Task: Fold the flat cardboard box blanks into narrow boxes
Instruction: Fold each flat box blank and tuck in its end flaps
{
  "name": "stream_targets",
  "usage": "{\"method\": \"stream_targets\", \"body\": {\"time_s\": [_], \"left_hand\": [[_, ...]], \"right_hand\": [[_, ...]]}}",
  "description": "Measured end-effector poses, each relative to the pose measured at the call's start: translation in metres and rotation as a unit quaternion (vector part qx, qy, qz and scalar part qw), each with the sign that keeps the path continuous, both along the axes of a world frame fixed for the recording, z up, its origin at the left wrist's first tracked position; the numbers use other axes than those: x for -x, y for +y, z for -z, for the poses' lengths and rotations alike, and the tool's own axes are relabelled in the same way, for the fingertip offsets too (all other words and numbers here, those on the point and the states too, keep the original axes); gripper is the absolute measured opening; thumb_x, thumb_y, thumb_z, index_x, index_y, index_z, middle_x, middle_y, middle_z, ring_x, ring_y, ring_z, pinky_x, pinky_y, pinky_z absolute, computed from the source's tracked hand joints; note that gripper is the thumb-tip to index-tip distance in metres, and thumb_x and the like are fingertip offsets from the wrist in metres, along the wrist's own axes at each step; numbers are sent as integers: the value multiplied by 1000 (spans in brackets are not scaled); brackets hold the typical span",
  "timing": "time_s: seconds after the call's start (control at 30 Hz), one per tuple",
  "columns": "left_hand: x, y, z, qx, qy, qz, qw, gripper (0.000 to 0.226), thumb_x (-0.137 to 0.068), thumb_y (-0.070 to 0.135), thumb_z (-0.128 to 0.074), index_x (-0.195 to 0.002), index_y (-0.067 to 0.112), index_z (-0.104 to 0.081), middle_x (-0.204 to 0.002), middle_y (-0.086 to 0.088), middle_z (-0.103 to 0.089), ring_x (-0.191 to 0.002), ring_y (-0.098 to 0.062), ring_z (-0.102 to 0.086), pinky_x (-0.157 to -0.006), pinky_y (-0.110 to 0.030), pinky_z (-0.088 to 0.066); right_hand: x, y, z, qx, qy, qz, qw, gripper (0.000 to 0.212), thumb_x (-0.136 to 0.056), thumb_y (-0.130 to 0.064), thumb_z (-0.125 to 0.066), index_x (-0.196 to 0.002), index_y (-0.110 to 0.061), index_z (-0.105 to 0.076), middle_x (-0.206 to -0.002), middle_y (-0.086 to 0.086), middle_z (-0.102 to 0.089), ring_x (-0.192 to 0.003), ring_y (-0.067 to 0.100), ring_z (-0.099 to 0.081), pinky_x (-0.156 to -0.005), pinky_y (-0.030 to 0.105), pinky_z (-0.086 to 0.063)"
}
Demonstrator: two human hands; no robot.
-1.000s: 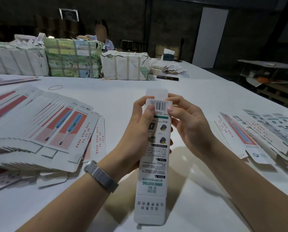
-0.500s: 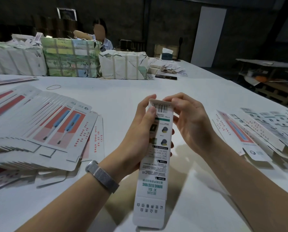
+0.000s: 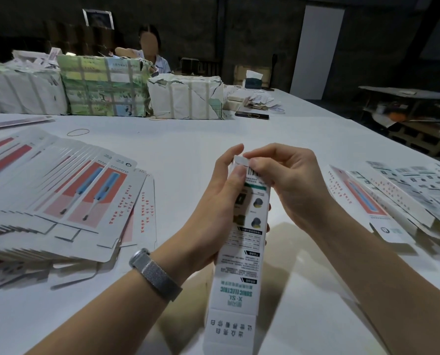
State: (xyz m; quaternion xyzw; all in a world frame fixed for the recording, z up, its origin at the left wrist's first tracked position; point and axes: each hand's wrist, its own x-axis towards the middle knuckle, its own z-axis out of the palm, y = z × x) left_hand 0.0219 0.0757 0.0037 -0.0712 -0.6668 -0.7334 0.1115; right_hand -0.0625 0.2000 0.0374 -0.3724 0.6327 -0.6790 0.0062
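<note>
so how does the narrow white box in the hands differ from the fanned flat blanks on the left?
The narrow white box is folded into a tube and gripped off the table by both hands; the fanned flat blanks lie unfolded, overlapping. The box shows text and barcode; the blanks show red panels. Both are printed white cardboard.

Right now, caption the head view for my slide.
Both hands, left and right, fold the narrow box's top flap shut.

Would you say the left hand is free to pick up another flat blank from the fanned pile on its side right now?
Probably not yet. The left hand grips the upright box while the right hand works its top flap. The pile lies uncovered beside it.
</note>
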Motion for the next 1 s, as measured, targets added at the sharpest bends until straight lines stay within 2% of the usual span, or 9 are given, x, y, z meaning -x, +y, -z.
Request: {"method": "stream_targets", "body": {"time_s": [0.07,0.2,0.27,0.5,0.77,0.9,1.0], "left_hand": [[-1,0,0,-1,1,2,1000,33,-101,54,-36,-131,69,-34,-96,-20,-66,-72,-31,-70,-59,-37,-57],[-2,3,0,6,17,28,999,37,-98,56,-38,-131,72,-30,-91,-18,-68,-70,-30,-72,-56,-34,-58],[-2,3,0,4,23,34,999,36,-99,57,-38,-131,72,-30,-90,-18,-68,-69,-30,-72,-56,-33,-58],[-4,2,-1,4,31,18,999,31,-97,56,-38,-128,61,-38,-93,-22,-65,-68,-31,-71,-55,-35,-57],[-4,-3,-2,-6,44,-4,999,33,-99,53,-35,-130,47,-39,-91,-13,-68,-69,-30,-71,-57,-35,-57],[-4,-4,-1,-9,38,-14,999,27,-103,50,-33,-130,47,-38,-91,-12,-69,-70,-31,-71,-58,-37,-58],[-4,-3,-2,-14,38,-10,999,27,-103,50,-34,-129,50,-36,-91,-12,-69,-70,-32,-72,-58,-38,-58]], "right_hand": [[0,0,0,-1,-7,4,1000,14,-84,-16,-63,-79,-19,-77,-72,7,-71,-64,32,-67,-57,64,-50],[3,1,-3,28,-38,15,999,17,-84,-16,-58,-77,-14,-73,-69,4,-68,-66,23,-67,-56,33,-56],[3,2,-3,23,-28,12,999,17,-84,-15,-58,-77,-13,-73,-69,3,-68,-68,23,-68,-60,27,-55],[2,5,-8,7,-61,-53,997,22,-85,-18,-57,-76,-17,-77,-77,8,-67,-75,20,-66,-65,25,-53],[-4,1,-5,5,-51,-71,996,35,-97,-34,-46,-95,-22,-79,-86,9,-69,-80,22,-65,-66,35,-53],[-4,-1,-3,-2,-35,-57,998,38,-98,-38,-43,-94,-28,-80,-92,16,-69,-83,19,-66,-72,35,-55],[-3,-1,-2,-5,-13,-57,998,36,-98,-34,-44,-95,-27,-79,-90,19,-63,-81,20,-64,-70,36,-54]]}}
